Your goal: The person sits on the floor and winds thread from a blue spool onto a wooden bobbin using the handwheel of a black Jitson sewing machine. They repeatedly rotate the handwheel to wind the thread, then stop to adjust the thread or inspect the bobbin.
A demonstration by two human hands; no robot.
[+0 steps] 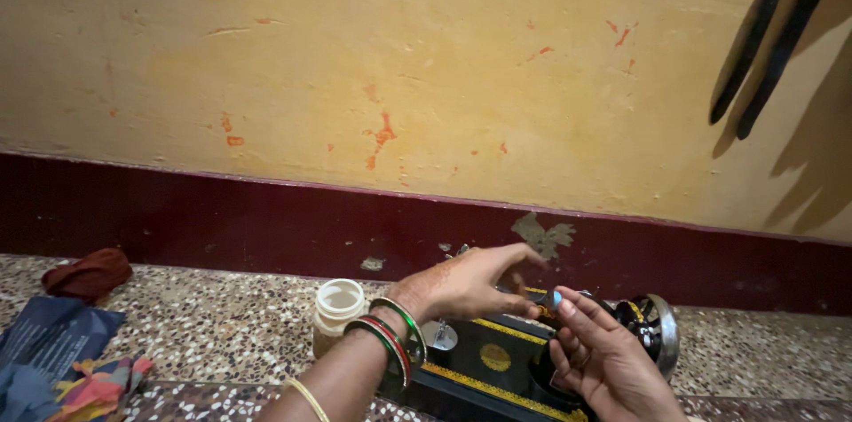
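Note:
A black sewing machine (pixel 497 360) with gold trim and a chrome handwheel (pixel 661 333) stands on the speckled floor at the bottom right. My left hand (pixel 466 284), with several red and green bangles on its wrist, reaches over the top of the machine with fingers spread. My right hand (pixel 603 360) is raised beside it, palm toward me. A small pale blue thing (pixel 554 299) is pinched where the fingertips of both hands meet; I cannot tell what it is or which hand carries it.
A small cream plastic jar (pixel 338 307) stands just left of the machine. A dark red cloth bundle (pixel 87 273), blue fabric (pixel 49 342) and multicoloured scraps (pixel 98 384) lie at the far left. Behind is a yellow wall (pixel 399 67) with a maroon skirting band (pixel 266 227).

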